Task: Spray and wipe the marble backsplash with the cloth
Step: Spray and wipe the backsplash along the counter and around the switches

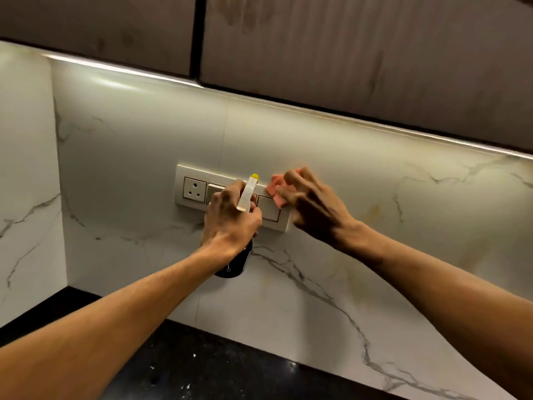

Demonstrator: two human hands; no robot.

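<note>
Marble backsplash (317, 174) fills the wall between the dark upper cabinets (346, 53) and the black speckled countertop (202, 365). It is glossy white with thin grey veins, turns a corner to the left of the switch plate (186, 172), and is lit by a strip of light along its top edge. A faint yellowish patch shows on the marble to the right of the switch plate. One cream switch plate is mounted on the marble, with one three-pin socket (195, 189) at its left end and two flat switches in view beside it; the hands cover the rest. The left hand (230, 223) is wrapped tightly around the neck of the one spray bottle (247, 194), in front of the plate's middle. The bottle's white head has a yellow tip aimed at the plate, and its dark body hangs below. A small mark on that body is too small to read. The right hand (314, 203), blurred, has its fingers bent over the one pink cloth (277, 189), pressing it against the plate's upper right corner. Two cabinet doors meet above the plate.
</note>
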